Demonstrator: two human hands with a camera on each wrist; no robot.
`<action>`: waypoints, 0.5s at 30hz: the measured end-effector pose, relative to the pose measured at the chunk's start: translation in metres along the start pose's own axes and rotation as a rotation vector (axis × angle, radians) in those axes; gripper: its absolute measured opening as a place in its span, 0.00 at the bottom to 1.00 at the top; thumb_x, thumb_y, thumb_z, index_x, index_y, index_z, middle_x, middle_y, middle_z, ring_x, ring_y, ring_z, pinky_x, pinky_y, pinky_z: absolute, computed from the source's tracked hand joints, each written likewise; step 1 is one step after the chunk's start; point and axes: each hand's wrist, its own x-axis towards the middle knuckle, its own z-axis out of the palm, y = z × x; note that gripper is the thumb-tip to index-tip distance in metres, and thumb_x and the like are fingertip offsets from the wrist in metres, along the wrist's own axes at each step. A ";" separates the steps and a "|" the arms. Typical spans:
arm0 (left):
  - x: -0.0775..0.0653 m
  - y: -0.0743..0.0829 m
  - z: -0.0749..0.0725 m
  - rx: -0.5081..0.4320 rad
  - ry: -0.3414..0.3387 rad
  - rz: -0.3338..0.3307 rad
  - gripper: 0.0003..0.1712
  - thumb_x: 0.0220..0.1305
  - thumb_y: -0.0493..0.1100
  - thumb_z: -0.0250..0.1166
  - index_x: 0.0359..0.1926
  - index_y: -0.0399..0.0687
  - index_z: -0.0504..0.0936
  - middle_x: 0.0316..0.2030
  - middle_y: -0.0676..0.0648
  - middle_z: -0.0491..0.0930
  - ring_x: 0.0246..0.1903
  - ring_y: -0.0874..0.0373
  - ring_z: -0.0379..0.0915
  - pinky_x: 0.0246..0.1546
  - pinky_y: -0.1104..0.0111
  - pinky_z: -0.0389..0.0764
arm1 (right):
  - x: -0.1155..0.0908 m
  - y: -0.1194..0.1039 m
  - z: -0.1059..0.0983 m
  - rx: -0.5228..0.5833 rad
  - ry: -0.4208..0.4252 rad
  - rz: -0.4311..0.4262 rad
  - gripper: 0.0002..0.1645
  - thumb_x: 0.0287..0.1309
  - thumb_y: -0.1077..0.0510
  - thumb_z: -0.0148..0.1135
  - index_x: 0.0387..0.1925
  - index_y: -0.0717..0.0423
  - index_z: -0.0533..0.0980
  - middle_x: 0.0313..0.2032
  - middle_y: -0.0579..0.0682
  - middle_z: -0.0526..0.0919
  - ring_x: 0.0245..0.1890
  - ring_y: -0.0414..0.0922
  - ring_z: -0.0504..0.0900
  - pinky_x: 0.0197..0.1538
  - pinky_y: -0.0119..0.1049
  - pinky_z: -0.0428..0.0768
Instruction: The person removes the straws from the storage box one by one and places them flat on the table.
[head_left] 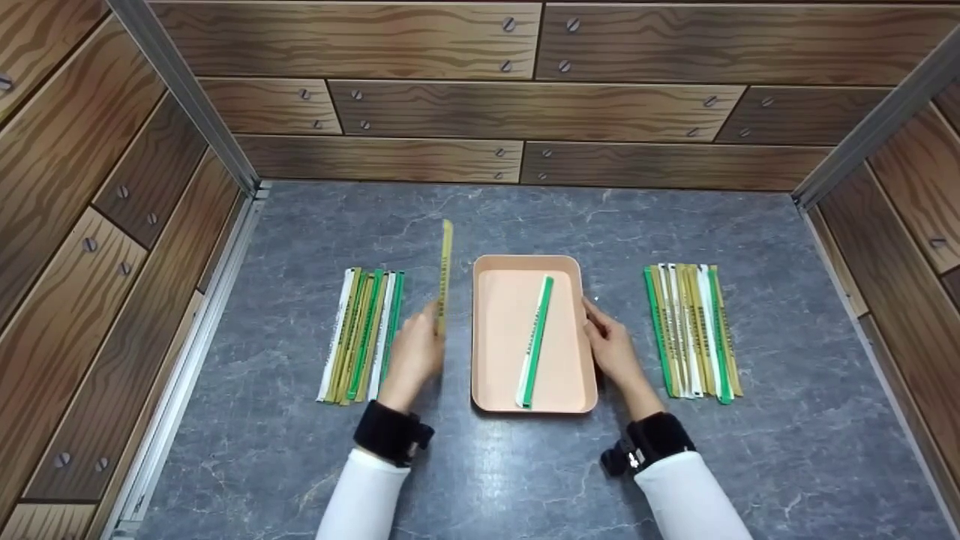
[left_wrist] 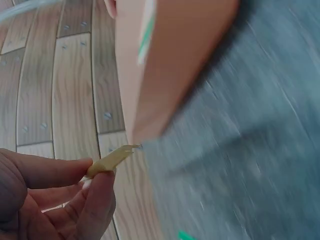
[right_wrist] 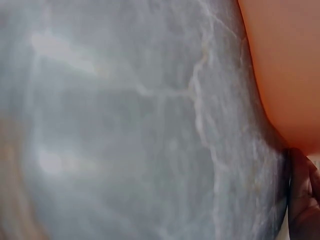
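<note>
Between its thumb and fingers my left hand (head_left: 414, 347) pinches a long slim yellow packet (head_left: 445, 274), which stands up from the hand left of the tray. The left wrist view shows the packet's end (left_wrist: 111, 159) at the fingertips, with the tray's side wall beyond. A shallow peach tray (head_left: 491, 330) sits in the middle of the table, holding one green-and-white packet (head_left: 536, 341) laid lengthwise. My right hand (head_left: 613, 351) has its fingers against the tray's right side; in the right wrist view the fingers (right_wrist: 301, 195) show beside the tray wall.
A row of green, white and yellow packets (head_left: 365, 334) lies left of my left hand. Another such row (head_left: 691, 330) lies to the right of my right hand. Wood-patterned panels (head_left: 525, 112) wall in the grey marbled table (head_left: 517, 480) at the back and both sides.
</note>
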 end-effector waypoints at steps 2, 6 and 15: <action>-0.001 -0.010 -0.003 0.014 0.018 0.004 0.30 0.62 0.29 0.59 0.66 0.37 0.71 0.48 0.33 0.80 0.44 0.39 0.79 0.45 0.50 0.80 | 0.000 0.000 0.000 -0.003 0.002 0.001 0.27 0.72 0.62 0.51 0.70 0.58 0.66 0.63 0.63 0.71 0.61 0.56 0.73 0.58 0.48 0.74; -0.004 -0.031 -0.009 0.044 0.013 -0.032 0.30 0.60 0.27 0.59 0.65 0.36 0.71 0.51 0.32 0.78 0.50 0.37 0.76 0.51 0.48 0.77 | 0.001 0.000 0.000 0.001 0.003 0.003 0.27 0.72 0.62 0.51 0.70 0.57 0.66 0.63 0.63 0.71 0.61 0.56 0.73 0.58 0.48 0.74; -0.018 -0.068 -0.016 0.165 -0.056 -0.190 0.36 0.60 0.23 0.51 0.69 0.43 0.67 0.53 0.30 0.77 0.49 0.35 0.76 0.38 0.45 0.80 | 0.001 0.001 0.000 -0.003 -0.001 -0.004 0.27 0.72 0.63 0.51 0.70 0.57 0.66 0.65 0.60 0.70 0.63 0.54 0.71 0.60 0.47 0.73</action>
